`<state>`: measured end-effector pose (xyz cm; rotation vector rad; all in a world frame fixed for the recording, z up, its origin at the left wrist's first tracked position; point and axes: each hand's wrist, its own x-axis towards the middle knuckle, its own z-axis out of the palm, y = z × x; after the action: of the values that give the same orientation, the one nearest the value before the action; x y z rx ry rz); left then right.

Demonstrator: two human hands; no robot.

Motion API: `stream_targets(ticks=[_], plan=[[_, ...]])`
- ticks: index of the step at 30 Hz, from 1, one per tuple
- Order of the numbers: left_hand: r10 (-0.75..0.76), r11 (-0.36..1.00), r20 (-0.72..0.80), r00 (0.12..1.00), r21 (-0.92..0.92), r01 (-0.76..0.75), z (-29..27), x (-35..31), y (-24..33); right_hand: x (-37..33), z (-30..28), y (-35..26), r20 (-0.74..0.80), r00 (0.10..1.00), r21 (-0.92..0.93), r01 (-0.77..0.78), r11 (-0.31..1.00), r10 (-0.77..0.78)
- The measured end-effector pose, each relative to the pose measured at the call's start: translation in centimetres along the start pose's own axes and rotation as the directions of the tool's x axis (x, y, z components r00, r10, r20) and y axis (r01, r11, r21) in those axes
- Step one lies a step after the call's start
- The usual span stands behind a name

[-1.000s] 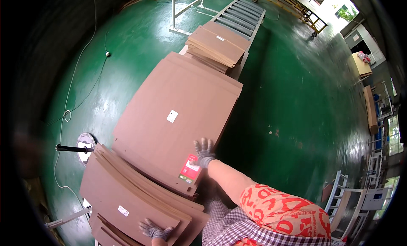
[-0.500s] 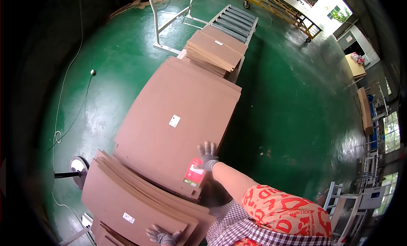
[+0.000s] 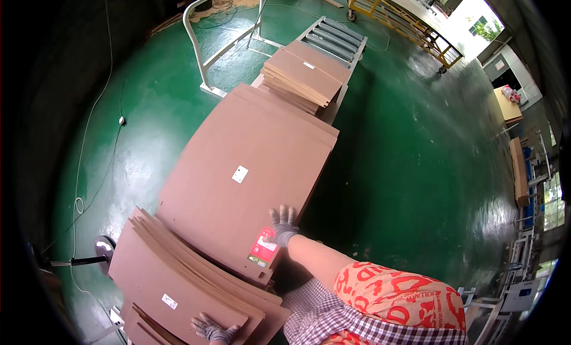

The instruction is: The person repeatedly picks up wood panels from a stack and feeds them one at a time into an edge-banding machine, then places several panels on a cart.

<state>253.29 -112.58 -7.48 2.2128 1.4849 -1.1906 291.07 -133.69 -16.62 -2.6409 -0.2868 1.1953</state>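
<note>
A large brown flat board (image 3: 250, 149) tops a stack in the middle, with a small white label (image 3: 239, 174) at its centre. My gloved right hand (image 3: 282, 226) lies on its near right corner, fingers spread, partly over a red label (image 3: 262, 247). Nearer to me on the left sits a second stack of brown boards (image 3: 143, 273), its layers slightly fanned. My gloved left hand (image 3: 213, 329) rests flat on the top board of that stack, fingers apart, to the right of a white label (image 3: 169, 301). Neither hand grips anything.
A smaller stack of brown boards (image 3: 306, 71) lies farther off on a roller conveyor (image 3: 333, 39). Beside it stands a white tubular frame (image 3: 199, 54). At left are a dark round wheel-like part (image 3: 104, 253) and a cable (image 3: 89, 125) on the green floor. A yellow cart (image 3: 404, 30) stands at the back.
The view has shifted slightly, so the stacks appear a little lower and to the left. Both hands keep their places on the boards; nothing has been picked up.
</note>
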Motion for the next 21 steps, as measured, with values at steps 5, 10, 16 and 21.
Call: stream_targets(ticks=[5,10,16,21], plan=[[0.02,1.0,-0.029,0.999,0.016,-0.02,-1.6,-0.9,7.8,3.9,-5.6,4.4,-0.029,1.0,-0.045,-0.013,0.999,0.012],[0.028,0.999,-0.02,0.999,0.023,-0.028,-4.1,-2.5,16.2,7.8,-11.8,8.9,-0.032,0.999,-0.026,-0.003,1.0,0.003],[0.025,1.0,-0.019,1.0,0.005,-0.025,-6.8,-3.4,25.8,12.5,-19.1,13.6,-0.054,0.998,-0.053,0.02,0.998,-0.023],[0.024,1.0,-0.005,1.0,0.0,-0.024,-9.4,-3.3,34.2,15.8,-25.4,17.2,-0.022,1.0,-0.063,-0.01,0.998,0.008]])
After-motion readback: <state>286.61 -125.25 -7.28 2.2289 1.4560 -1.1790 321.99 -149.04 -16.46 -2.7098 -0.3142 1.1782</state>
